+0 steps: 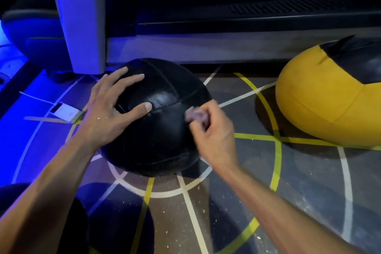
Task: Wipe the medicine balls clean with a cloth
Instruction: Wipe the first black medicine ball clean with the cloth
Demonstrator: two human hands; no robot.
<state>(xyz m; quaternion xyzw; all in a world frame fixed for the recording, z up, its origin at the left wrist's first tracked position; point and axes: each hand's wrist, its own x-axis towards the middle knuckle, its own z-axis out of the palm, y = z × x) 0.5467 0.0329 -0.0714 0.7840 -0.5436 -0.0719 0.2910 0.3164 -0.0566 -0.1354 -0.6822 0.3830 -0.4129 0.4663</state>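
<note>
Mid-wipe: left hand (112, 107) spread flat steadying black medicine ball (160, 121) on floor, right hand (208, 130) pinching blurry, probably bunched cloth (193, 114) against its side. Next: roll ball, hit unwiped panels.

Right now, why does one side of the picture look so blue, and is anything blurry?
In the head view, blue light floods the floor at left; the right hand and its cloth are smeared by motion; the left hand on the black ball is sharp; the yellow ball casts a dark shadow.
</note>
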